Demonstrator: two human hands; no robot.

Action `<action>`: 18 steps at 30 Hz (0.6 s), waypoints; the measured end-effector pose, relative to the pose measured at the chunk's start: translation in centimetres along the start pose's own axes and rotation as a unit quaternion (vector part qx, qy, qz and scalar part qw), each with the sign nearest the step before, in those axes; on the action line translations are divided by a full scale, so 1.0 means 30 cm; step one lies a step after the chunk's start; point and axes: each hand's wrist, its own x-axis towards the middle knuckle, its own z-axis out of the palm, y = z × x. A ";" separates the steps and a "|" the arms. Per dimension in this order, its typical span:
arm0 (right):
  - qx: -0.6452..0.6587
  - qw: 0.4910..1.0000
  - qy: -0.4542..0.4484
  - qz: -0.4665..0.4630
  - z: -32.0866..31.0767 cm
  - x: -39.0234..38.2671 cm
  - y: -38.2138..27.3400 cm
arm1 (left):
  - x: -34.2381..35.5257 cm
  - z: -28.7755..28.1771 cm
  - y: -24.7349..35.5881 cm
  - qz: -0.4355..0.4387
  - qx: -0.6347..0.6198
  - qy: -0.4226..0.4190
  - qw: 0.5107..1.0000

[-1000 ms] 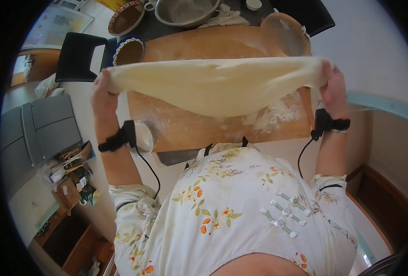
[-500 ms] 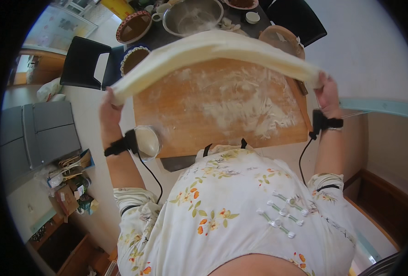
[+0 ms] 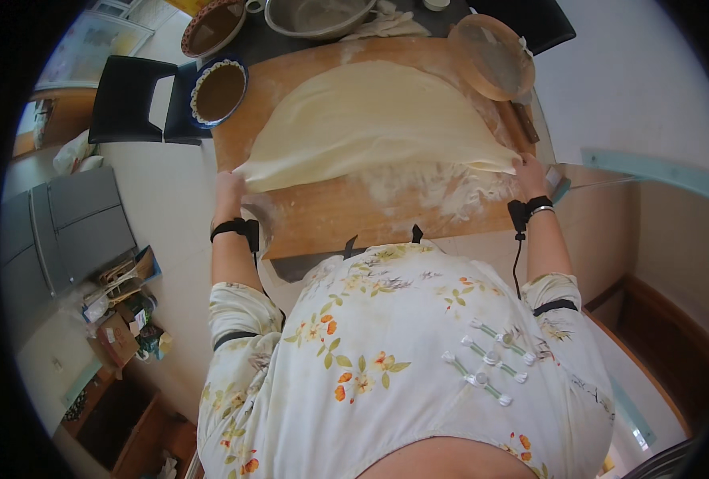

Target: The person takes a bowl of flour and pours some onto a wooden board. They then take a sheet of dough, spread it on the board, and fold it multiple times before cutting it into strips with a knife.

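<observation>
Dough sheet [image 3: 370, 120], pale, one: left grip [image 3: 229, 188] and right grip [image 3: 530, 169] pinch its opposite ends; round sieve [image 3: 494, 64] beyond right grip.

Dough [image 3: 370, 120] on board [image 3: 314, 219], bowl [image 3: 198, 112] at left

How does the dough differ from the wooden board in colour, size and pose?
Colour: the dough is pale cream, while the wooden board is orange-brown with patches of white powder.
Size: the dough is smaller, leaving parts of the wooden board bare.
Pose: the dough is held at its two near corners by the left hand and right hand; the wooden board lies beneath it.
Both are broad.
</observation>
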 end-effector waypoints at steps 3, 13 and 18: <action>-0.173 0.952 0.190 -0.167 0.077 -0.033 -0.107 | -0.069 0.066 0.152 0.023 0.167 0.085 0.982; -0.311 0.856 -0.079 -0.405 0.231 -0.257 -0.277 | -0.403 0.440 0.332 0.341 0.305 -0.092 0.884; -0.165 0.947 0.213 -0.173 0.180 -0.210 -0.064 | -0.318 0.483 0.245 0.362 0.255 0.034 0.896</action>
